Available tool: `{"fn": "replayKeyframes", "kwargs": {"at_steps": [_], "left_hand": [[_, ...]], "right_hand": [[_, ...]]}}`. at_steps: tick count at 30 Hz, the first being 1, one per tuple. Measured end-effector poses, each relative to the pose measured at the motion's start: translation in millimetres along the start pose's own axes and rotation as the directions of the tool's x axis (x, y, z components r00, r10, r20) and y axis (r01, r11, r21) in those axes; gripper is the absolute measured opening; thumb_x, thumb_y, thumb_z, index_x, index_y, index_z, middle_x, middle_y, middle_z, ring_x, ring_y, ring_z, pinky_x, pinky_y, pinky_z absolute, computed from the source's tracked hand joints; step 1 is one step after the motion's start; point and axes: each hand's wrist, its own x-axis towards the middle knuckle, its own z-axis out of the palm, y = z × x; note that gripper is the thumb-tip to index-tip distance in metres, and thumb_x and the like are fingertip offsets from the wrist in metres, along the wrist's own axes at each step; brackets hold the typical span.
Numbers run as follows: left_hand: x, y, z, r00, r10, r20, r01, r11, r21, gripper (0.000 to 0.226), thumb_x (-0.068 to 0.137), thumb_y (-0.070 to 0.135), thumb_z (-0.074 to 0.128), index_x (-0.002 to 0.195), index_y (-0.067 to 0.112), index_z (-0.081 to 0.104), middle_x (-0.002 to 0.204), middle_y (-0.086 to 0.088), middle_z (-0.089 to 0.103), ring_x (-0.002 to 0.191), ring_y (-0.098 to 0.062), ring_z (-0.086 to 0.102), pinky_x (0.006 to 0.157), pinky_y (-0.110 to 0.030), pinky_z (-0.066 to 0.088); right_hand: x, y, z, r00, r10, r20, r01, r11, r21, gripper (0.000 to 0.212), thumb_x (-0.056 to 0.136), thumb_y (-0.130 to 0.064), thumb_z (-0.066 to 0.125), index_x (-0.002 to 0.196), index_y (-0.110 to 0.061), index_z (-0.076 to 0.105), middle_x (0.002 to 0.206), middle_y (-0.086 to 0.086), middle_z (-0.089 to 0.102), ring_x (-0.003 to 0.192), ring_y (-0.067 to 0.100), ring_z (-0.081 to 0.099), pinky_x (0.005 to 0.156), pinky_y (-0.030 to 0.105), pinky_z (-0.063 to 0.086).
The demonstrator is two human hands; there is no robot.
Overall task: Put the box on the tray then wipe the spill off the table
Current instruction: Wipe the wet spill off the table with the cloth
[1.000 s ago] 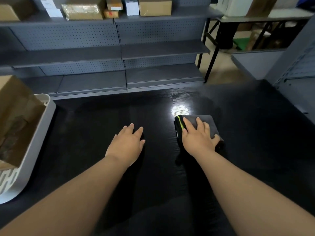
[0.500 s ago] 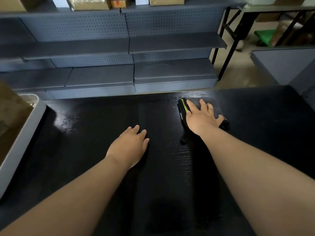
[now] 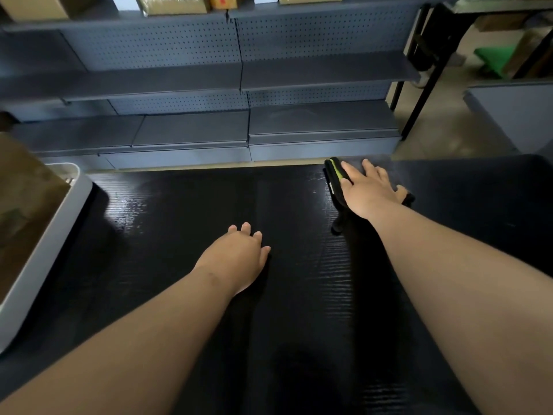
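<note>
Since right hand (image 3: 369, 191), fingers spread flat, presses cloth (image 3: 335, 182) at table (image 3: 179, 220) far edge, overshoot drops it; left hand (image 3: 236, 257) flat, empty.

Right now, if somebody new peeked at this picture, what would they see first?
Probably the right hand pressed flat on a dark cloth with a bright green stripe, near the far edge of the black table. Next, the left hand resting flat mid-table, and the brown box sitting in the white tray at the left.
</note>
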Motion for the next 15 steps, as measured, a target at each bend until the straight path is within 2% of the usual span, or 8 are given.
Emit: {"fn": "replayKeyframes", "kwargs": {"at_steps": [5, 11, 15], "left_hand": [[1, 0, 1, 1.000, 0.000, -0.002, 0.000, 1.000, -0.024, 0.052, 0.104, 0.031, 0.023, 0.152, 0.013, 0.014, 0.160, -0.012, 0.006, 0.147, -0.031, 0.012, 0.116, -0.039, 0.026], [-15, -18, 23, 0.993, 0.063, -0.095, -0.077, 0.985, -0.155, 0.058, 0.102, 0.038, 0.028, 0.153, 0.021, 0.005, 0.161, -0.001, -0.002, 0.149, -0.023, 0.001, 0.120, -0.037, 0.016], [-35, -34, 45, 0.982, 0.057, -0.180, -0.087, 0.983, -0.164, 0.058, 0.102, 0.039, 0.027, 0.153, 0.022, 0.006, 0.161, 0.000, -0.002, 0.149, -0.020, 0.001, 0.121, -0.038, 0.014]], "right_hand": [[-25, 23, 5, 0.995, 0.089, -0.042, -0.087, 0.996, 0.037, 0.047, 0.100, -0.043, 0.018, 0.145, -0.052, 0.010, 0.160, -0.010, -0.002, 0.146, 0.016, -0.005, 0.112, 0.056, 0.007], [-72, 51, 18, 0.986, 0.154, -0.063, -0.150, 0.987, 0.060, 0.047, 0.099, -0.044, 0.017, 0.145, -0.052, 0.010, 0.160, -0.010, -0.002, 0.146, 0.016, -0.004, 0.112, 0.055, 0.006], [-117, 54, 30, 0.980, 0.188, -0.063, -0.183, 0.980, 0.078, 0.048, 0.099, -0.043, 0.017, 0.146, -0.051, 0.010, 0.160, -0.009, -0.003, 0.146, 0.017, -0.004, 0.112, 0.056, 0.006]]}}
